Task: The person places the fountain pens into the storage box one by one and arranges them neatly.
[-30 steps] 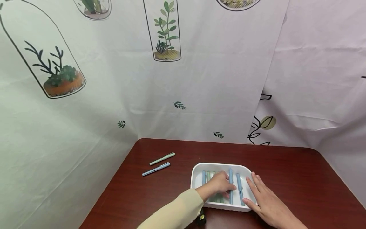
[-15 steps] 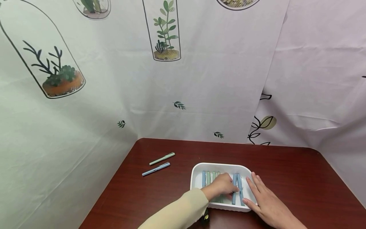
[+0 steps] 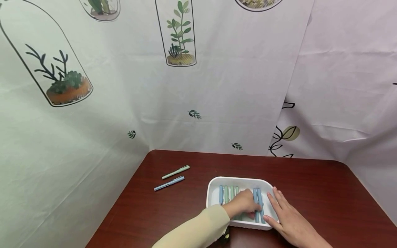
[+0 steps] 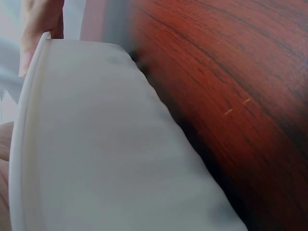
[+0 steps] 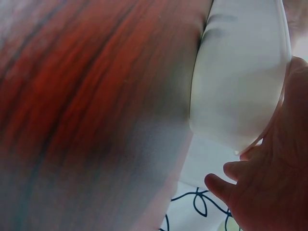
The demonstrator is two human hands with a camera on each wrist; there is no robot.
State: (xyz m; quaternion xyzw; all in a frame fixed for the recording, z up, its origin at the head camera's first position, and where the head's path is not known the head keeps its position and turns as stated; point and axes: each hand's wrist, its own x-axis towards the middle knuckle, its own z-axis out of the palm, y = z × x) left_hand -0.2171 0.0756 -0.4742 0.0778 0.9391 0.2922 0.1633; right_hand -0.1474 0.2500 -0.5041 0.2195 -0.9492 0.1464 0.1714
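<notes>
A white tray (image 3: 214,220) sits on the table, holding a row of blue and green pens. My left hand (image 3: 243,202) reaches into it and pinches a blue pen (image 3: 255,196). That pen lies alongside another blue pen (image 3: 260,198), close to the tray's right end. To the left, partly under my left wrist, are a blue pen (image 3: 221,193) and several green pens (image 3: 232,191). My right hand (image 3: 289,218), fingers straight, rests against the right side of the tray. In the right wrist view, the same hand (image 5: 274,178) touches the tray's outer wall (image 5: 236,82).
On the table's left part lie a green pen (image 3: 175,172) and a blue pen (image 3: 169,183), apart from the tray. The dark red wooden table (image 3: 294,175) ends at a white printed cloth (image 3: 217,103) behind. A small dark object (image 3: 225,236) shows below my left sleeve.
My left hand has shifted right inside the tray, bringing the blue pen it pinches up beside the other blue pen, which now stands straighter. My right hand has stayed in place.
</notes>
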